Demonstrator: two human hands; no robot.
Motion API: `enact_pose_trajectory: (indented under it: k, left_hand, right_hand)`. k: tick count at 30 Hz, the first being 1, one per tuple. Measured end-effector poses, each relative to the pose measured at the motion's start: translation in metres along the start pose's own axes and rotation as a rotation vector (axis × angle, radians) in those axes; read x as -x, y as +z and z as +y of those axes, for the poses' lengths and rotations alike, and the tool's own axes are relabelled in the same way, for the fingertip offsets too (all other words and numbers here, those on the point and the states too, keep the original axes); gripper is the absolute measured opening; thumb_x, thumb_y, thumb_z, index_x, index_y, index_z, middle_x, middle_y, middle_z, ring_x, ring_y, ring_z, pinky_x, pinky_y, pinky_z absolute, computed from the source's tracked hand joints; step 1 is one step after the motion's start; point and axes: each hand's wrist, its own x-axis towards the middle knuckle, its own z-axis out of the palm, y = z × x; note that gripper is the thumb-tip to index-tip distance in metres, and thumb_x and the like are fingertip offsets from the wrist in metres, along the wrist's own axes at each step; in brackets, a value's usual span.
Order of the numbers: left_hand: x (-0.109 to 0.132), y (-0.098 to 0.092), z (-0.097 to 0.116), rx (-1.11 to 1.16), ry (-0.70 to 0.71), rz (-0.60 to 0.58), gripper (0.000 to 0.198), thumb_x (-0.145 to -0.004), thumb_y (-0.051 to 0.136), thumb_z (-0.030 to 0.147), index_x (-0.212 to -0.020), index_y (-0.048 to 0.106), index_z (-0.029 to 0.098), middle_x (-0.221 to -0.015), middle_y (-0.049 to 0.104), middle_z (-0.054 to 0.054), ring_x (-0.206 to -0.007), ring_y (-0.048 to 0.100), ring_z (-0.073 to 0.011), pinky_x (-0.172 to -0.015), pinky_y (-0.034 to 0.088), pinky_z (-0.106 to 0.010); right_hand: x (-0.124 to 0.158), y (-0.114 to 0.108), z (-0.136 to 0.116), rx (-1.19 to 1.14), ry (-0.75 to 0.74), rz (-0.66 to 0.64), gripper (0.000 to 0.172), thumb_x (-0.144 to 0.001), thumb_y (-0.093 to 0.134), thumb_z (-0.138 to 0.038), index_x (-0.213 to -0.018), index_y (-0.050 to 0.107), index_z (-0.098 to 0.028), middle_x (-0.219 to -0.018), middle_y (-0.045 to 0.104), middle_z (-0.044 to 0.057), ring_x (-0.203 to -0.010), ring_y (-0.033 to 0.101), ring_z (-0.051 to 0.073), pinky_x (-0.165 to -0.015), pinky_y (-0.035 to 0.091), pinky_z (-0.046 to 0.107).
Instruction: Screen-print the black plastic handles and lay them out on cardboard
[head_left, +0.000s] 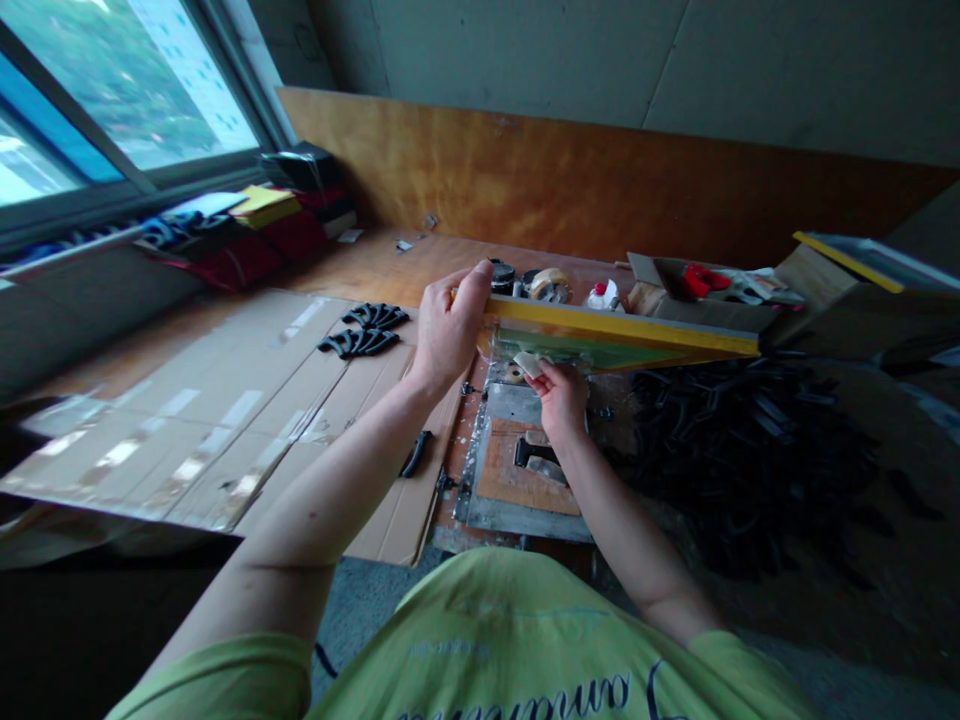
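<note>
My left hand (450,325) is closed around the left end of a yellow-edged screen-printing frame (622,322), which is tilted up so its green mesh underside shows. Beneath the raised frame, my right hand (562,398) pinches a small whitish cloth (527,363) close to the mesh; whether it touches the mesh I cannot tell. Under both hands lies a printing base plate (517,400) with a wooden board (499,478). A black plastic handle (531,453) rests on that board. Another black curved piece (415,455) lies by my left forearm.
Cardboard sheets (225,400) cover the left of the table, with two rows of black curved pieces (360,342). A large heap of black parts (750,440) is at right. Behind the frame are tape rolls (551,285) and an open carton (667,300); another frame (885,262) stands far right.
</note>
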Motion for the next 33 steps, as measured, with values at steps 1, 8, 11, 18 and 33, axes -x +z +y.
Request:
enact_pose_trajectory:
  k: [1, 8, 11, 18, 33]
  left_hand:
    - [0.000, 0.000, 0.000, -0.003, -0.001, -0.001, 0.044, -0.090, 0.047, 0.050, -0.058, 0.042, 0.021, -0.054, 0.035, 0.000, -0.057, 0.039, -0.0138, -0.053, 0.032, -0.030]
    - [-0.001, 0.000, -0.001, -0.003, -0.002, -0.001, 0.043, -0.090, 0.046, 0.052, -0.059, 0.042, 0.022, -0.056, 0.034, 0.001, -0.058, 0.039, -0.0143, -0.056, 0.031, -0.031]
    - [-0.001, 0.000, -0.001, -0.003, -0.003, -0.006, 0.044, -0.090, 0.046, 0.053, -0.059, 0.042, 0.022, -0.056, 0.034, 0.001, -0.057, 0.038, -0.0142, -0.056, 0.031, -0.031]
    - [-0.001, -0.001, -0.001, -0.022, 0.017, 0.003, 0.044, -0.090, 0.045, 0.051, -0.057, 0.046, 0.021, -0.054, 0.036, 0.000, -0.055, 0.038, -0.0142, -0.055, 0.029, -0.032]
    - [0.000, 0.001, -0.020, -0.145, 0.108, 0.120, 0.039, -0.094, 0.041, 0.037, -0.061, 0.054, 0.021, -0.056, 0.056, -0.001, -0.058, 0.051, -0.0136, -0.057, 0.036, -0.030]
  right_hand:
    - [0.000, 0.000, 0.000, 0.010, -0.008, 0.000, 0.032, -0.062, 0.078, -0.033, -0.068, 0.049, -0.022, -0.065, 0.065, -0.003, -0.063, 0.066, 0.015, -0.065, 0.058, 0.031]
    - [-0.007, -0.007, 0.008, 0.003, -0.038, -0.047, 0.034, -0.063, 0.078, -0.033, -0.069, 0.047, -0.023, -0.067, 0.066, -0.004, -0.071, 0.069, 0.017, -0.071, 0.058, 0.033]
    - [-0.017, -0.019, 0.024, 0.006, 0.043, 0.029, 0.036, -0.061, 0.080, -0.035, -0.069, 0.047, -0.022, -0.064, 0.066, -0.004, -0.066, 0.068, 0.016, -0.069, 0.059, 0.033]
    - [-0.019, -0.086, 0.045, 0.074, 0.164, 0.110, 0.044, -0.050, 0.085, -0.031, -0.079, 0.052, -0.022, -0.070, 0.069, -0.005, -0.060, 0.066, 0.014, -0.054, 0.058, 0.027]
    - [-0.117, -0.237, 0.030, 0.304, 0.126, 0.509, 0.031, -0.055, 0.074, -0.022, -0.075, 0.051, -0.020, -0.060, 0.062, -0.007, -0.053, 0.062, 0.012, -0.046, 0.053, 0.022]
